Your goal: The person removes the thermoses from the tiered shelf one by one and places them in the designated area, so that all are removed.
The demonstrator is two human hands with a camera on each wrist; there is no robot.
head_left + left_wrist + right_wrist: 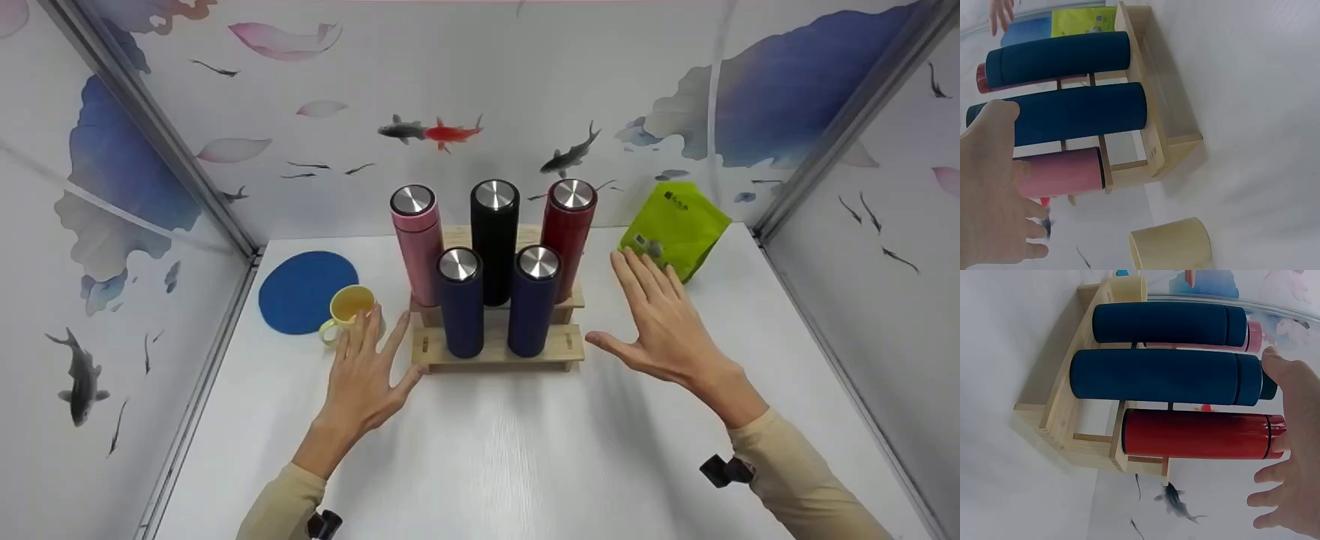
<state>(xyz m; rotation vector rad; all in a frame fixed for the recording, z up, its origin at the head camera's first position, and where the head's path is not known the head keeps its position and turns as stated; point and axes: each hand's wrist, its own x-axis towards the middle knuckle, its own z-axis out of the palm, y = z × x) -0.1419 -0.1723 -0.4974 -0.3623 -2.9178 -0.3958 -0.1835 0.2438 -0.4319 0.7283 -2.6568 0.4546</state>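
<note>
A stepped wooden rack (487, 346) carries several upright thermos bottles with steel-topped lids. Two blue thermoses (463, 315) stand on its front step. Behind them are a pink thermos (420, 247), a black thermos (494, 232) and a red thermos (568, 232). My left hand (365, 386) is held to the left of the rack with fingers spread and nothing in it; its fingertips overlap the yellow mug (352, 301) in the head view. On the other side, my right hand (664, 326) has straight fingers and a spread thumb, also holding nothing. Its fingertips overlap the green pouch (679, 225) there.
A round blue mat (306, 292) lies at the table's left, beside the mug. White panels (510, 90) printed with fish and petals enclose the white table (495, 457) at the back and both sides.
</note>
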